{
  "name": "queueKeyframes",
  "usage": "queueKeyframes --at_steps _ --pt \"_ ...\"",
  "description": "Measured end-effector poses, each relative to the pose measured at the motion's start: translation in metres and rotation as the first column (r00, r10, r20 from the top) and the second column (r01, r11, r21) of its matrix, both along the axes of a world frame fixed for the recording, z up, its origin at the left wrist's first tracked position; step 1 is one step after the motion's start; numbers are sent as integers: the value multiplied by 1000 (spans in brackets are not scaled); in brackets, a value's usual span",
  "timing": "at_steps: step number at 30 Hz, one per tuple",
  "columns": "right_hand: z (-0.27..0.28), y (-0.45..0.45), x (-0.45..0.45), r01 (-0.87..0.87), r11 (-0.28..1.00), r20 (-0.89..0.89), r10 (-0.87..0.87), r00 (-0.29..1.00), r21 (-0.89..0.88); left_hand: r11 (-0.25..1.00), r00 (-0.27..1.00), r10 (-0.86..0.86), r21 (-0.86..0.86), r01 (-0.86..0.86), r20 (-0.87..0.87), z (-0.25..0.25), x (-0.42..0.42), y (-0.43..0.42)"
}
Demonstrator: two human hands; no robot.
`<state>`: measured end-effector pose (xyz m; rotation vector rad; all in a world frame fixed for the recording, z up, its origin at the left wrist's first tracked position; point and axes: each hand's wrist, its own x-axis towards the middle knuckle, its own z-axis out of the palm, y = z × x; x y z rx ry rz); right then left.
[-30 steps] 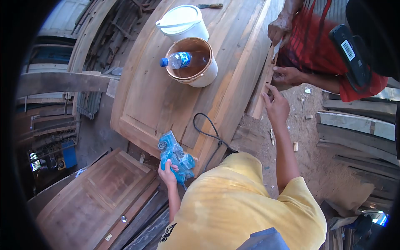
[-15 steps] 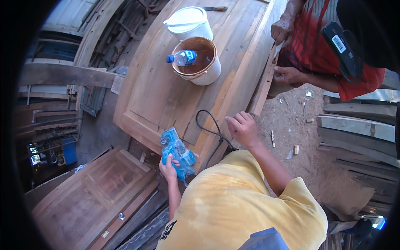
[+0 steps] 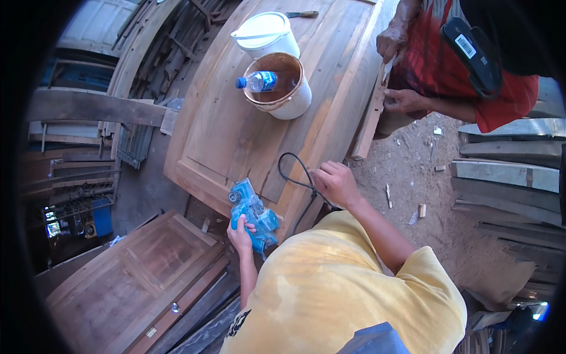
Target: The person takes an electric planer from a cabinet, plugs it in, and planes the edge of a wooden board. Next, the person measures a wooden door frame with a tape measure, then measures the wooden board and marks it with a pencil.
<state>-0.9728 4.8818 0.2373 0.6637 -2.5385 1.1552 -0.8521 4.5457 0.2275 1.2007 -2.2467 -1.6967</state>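
My left hand [image 3: 240, 235] is wrapped round the handle of a blue electric planer [image 3: 254, 213], which lies at the near left corner of a wooden door panel [image 3: 236, 147]. A black power cord [image 3: 293, 179] loops over the panel's near edge. Beside that loop, my right hand [image 3: 335, 184] is at the panel's right edge with its fingers curled. The fingertips come close to the cord; whether they grip it is hidden.
On the panel stand a lidded white bucket [image 3: 266, 35], an open bucket [image 3: 289, 105] with a plastic bottle [image 3: 258, 81] across it, and a brush [image 3: 302, 13]. A co-worker's hands [image 3: 394, 44] work on a wood strip [image 3: 370, 121]. Another door [image 3: 135, 265] lies lower left; boards [image 3: 507, 174] are stacked right.
My right hand has moved slightly left, closer to the cord. My left hand stays on the planer. The whole view has shifted a little.
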Motion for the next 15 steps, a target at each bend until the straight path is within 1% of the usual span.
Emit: queueKeyframes --at_steps 3,5,9,12,15 --pt "-2 -1 2 -8 1000 -14 8 1000 1 1000 1000 -7 -8 8 21 1 0 0" --pt "-3 -2 4 -43 999 -10 43 999 9 1000 1000 -3 -3 3 11 0 0 0" --pt "-4 -6 8 -55 998 2 55 999 22 1000 1000 -3 4 3 -2 -5 2 -3" --pt "-5 -10 10 -62 998 -6 62 998 -1 1000 1000 -9 -5 9 -17 -5 2 -4" --pt "-9 -11 12 -63 998 -3 63 998 5 1000 1000 -10 -20 10 5 -2 1 -1"
